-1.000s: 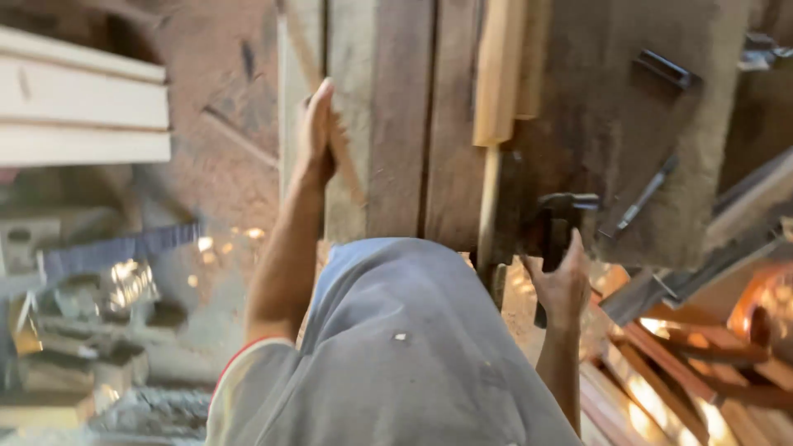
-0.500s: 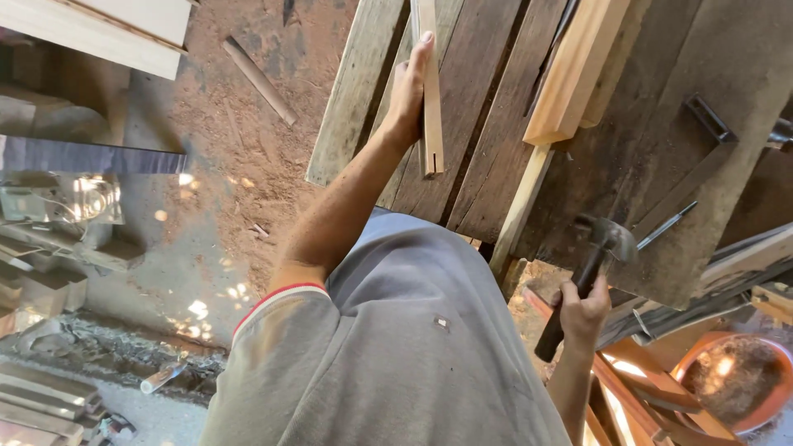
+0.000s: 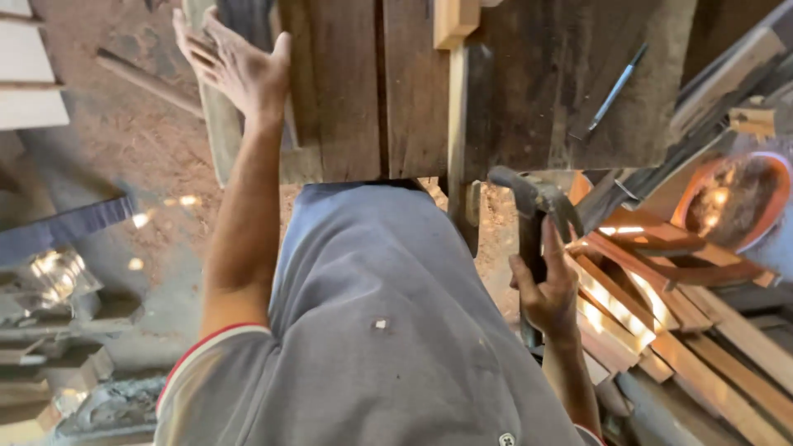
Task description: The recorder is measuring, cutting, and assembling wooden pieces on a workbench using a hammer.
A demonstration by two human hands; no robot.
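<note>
Hammer (image 3: 533,223) in the right hand (image 3: 547,289), low right of frame, just off the near edge of the workbench (image 3: 570,99). Fingers wrapped tight round the dark handle, thumb (image 3: 552,244) laid up along it. Head is dull grey metal, curved, pointing left and up; it sits level with the bench edge, not touching anything I can make out.

Left hand (image 3: 235,62) stretched forward at top left, fingers spread and loose, palm flat against the left edge of the dark planks (image 3: 339,91). Holds nothing. Thumb (image 3: 281,54) overlaps the plank face. Whether the fingertips touch the pale narrow board (image 3: 216,124) beside them: can't tell.

Planks: rough-sawn, weathered brown, grain running away from the camera, visible gap between two of them. Pale fresh-cut wood block (image 3: 454,21) sits on top at the far end; a thin pale strip (image 3: 457,140) runs from it down toward the bench edge.

On the bench to the right: slim metal tool with a dark grip (image 3: 611,95), lying diagonal.

Right of the hammer: pile of reddish wood offcuts (image 3: 652,281), sunlit, sharp-edged, stacked loosely. Beyond them a round orange basin (image 3: 731,202), dark contents.

Grey shirt (image 3: 372,330) with red-trimmed sleeve fills the bottom centre. Floor at left is reddish sawdust (image 3: 140,140), with pale boards (image 3: 29,74) at the far left edge.
</note>
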